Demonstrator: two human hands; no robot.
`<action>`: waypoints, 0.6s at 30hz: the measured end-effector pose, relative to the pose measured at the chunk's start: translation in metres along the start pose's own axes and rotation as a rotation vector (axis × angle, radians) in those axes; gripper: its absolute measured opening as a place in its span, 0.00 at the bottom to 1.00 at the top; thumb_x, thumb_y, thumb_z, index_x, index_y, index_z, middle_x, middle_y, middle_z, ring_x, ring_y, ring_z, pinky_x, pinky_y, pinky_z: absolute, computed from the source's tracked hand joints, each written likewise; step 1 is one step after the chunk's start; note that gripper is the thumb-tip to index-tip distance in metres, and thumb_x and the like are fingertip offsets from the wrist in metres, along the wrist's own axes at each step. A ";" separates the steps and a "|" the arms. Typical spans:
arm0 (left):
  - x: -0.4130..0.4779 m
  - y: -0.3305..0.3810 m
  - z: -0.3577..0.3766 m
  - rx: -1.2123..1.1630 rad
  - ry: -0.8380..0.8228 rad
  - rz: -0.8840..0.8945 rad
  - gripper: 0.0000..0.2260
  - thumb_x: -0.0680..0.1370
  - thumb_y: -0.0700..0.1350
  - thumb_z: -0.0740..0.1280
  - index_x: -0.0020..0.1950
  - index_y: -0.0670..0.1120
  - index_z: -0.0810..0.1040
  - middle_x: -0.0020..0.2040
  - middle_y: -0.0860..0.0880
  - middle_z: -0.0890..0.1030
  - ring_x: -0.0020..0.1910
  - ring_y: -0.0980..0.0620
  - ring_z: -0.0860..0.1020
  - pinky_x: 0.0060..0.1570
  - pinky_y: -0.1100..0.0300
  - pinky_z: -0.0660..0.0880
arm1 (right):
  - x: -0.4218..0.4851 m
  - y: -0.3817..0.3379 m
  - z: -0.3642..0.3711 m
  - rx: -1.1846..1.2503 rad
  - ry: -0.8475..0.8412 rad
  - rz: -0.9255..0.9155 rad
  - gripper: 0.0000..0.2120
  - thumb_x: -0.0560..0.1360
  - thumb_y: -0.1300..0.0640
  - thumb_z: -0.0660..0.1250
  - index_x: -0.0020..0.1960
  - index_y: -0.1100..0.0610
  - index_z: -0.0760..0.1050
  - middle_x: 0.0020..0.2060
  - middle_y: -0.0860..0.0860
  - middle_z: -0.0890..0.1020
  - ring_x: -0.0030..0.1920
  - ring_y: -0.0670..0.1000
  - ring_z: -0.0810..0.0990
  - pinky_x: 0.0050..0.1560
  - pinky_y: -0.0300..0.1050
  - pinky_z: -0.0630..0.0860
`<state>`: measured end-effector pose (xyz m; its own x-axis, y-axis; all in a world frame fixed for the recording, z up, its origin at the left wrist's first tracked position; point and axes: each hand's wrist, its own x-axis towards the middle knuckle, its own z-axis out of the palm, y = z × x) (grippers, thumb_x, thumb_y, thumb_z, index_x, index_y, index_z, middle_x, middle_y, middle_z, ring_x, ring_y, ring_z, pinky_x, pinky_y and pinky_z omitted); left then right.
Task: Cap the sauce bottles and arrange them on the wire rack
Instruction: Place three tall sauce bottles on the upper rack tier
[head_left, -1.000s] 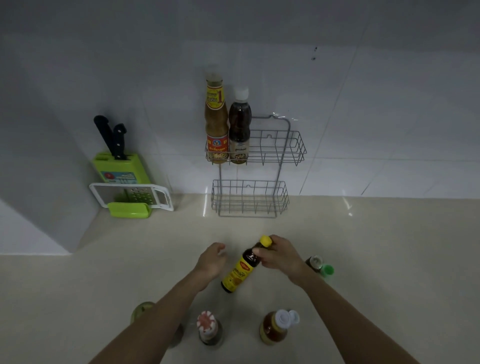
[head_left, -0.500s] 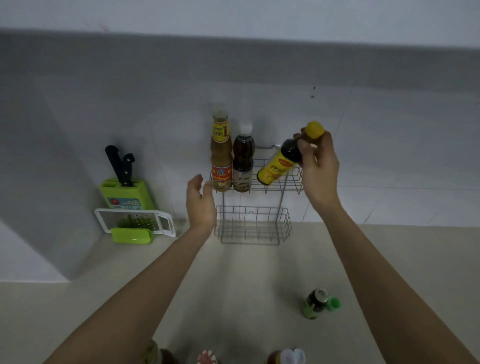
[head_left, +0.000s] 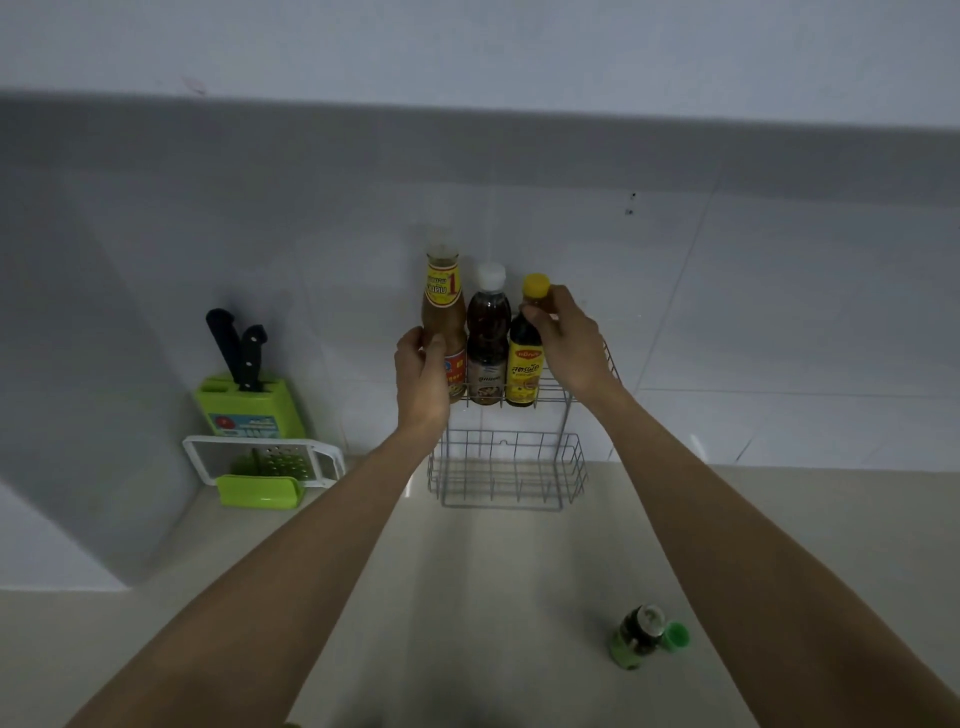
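Observation:
A two-tier wire rack (head_left: 519, 470) stands against the tiled wall. Three bottles stand upright in a row in its upper basket: a tall tan sauce bottle (head_left: 442, 306), a dark bottle with a white cap (head_left: 487, 338), and a dark bottle with a yellow cap and yellow label (head_left: 524, 364). My right hand (head_left: 563, 340) grips the yellow-capped bottle at its neck. My left hand (head_left: 421, 376) holds the lower part of the tan bottle at the basket's left end. The lower basket holds nothing. On the counter at the right stands a small open green bottle (head_left: 635, 636), its green cap (head_left: 677, 636) beside it.
A green knife block (head_left: 249, 410) with two black-handled knives stands to the left of the rack. A white and green grater (head_left: 265, 465) lies in front of it. The beige counter (head_left: 493, 597) stretches towards me.
My right hand carried the yellow-capped bottle up from the counter and set it upright in the upper basket. My left hand rose to the tan bottle. The view tilted upward.

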<state>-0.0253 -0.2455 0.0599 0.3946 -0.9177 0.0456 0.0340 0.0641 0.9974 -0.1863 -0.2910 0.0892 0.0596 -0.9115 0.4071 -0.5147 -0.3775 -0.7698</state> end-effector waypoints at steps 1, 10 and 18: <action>0.001 -0.002 -0.001 0.002 -0.005 -0.001 0.19 0.81 0.49 0.58 0.71 0.46 0.65 0.67 0.44 0.72 0.63 0.46 0.75 0.66 0.47 0.72 | 0.000 0.001 0.000 0.003 -0.004 0.004 0.13 0.81 0.53 0.60 0.60 0.59 0.72 0.56 0.55 0.82 0.55 0.55 0.80 0.51 0.46 0.74; 0.001 -0.006 -0.006 0.021 -0.087 0.055 0.16 0.80 0.49 0.61 0.67 0.51 0.66 0.67 0.45 0.71 0.63 0.48 0.75 0.65 0.47 0.73 | -0.021 0.028 0.010 -0.030 -0.141 0.012 0.25 0.79 0.49 0.63 0.72 0.51 0.59 0.59 0.51 0.80 0.50 0.51 0.80 0.45 0.41 0.76; -0.020 0.007 -0.021 0.075 -0.128 0.091 0.22 0.80 0.48 0.63 0.73 0.47 0.63 0.70 0.47 0.68 0.64 0.53 0.72 0.67 0.54 0.69 | -0.040 0.018 0.013 0.061 -0.173 0.093 0.37 0.77 0.47 0.65 0.77 0.56 0.48 0.69 0.54 0.73 0.63 0.51 0.75 0.56 0.44 0.73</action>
<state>-0.0132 -0.2187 0.0642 0.2721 -0.9523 0.1384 -0.0674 0.1246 0.9899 -0.1870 -0.2636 0.0533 0.1629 -0.9553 0.2467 -0.4722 -0.2950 -0.8306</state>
